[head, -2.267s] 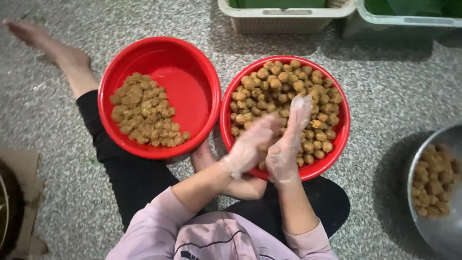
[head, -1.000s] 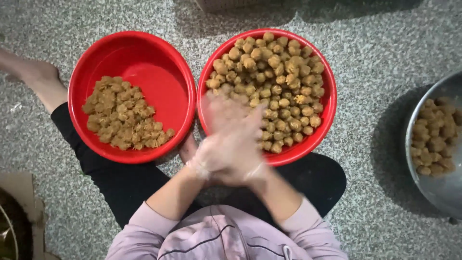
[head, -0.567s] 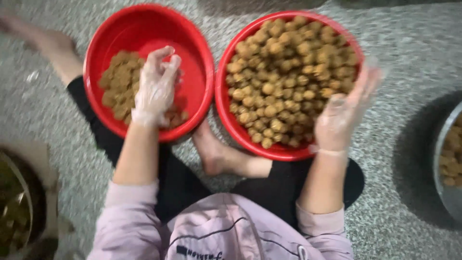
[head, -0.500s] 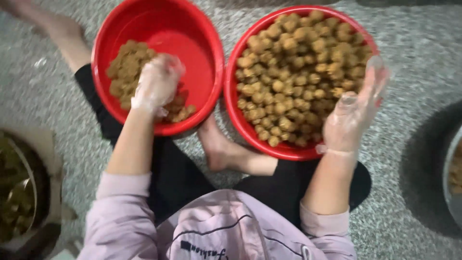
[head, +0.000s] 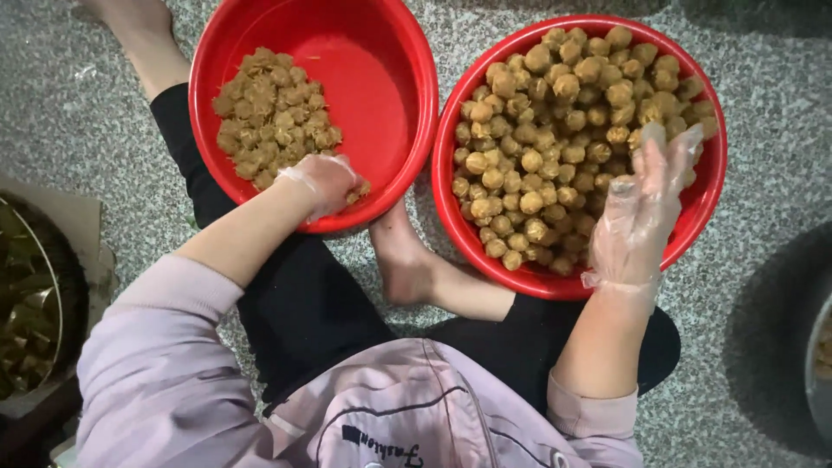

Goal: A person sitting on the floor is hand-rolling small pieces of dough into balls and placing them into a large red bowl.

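Two red basins sit on the floor before me. The left basin [head: 381, 78] holds a pile of husked, brownish fruit [head: 273, 113]. The right basin [head: 702, 204] is full of round yellow-brown fruit [head: 555, 113]. My left hand [head: 328, 184], in a thin clear glove, rests curled at the near edge of the left pile; I cannot tell if it holds a piece. My right hand [head: 646, 204], also gloved, hovers with fingers spread over the right side of the round fruit, holding nothing.
I sit on a speckled grey floor [head: 763, 286] with my bare foot [head: 403, 260] between the basins. A metal bowl edge [head: 819, 364] shows at the right. A dark container with leafy scraps [head: 26, 303] stands at the left on cardboard.
My hands were together over the right basin, then parted. The left hand went to the left basin and lowered onto the pile's near edge. The right hand stayed over the round fruit.
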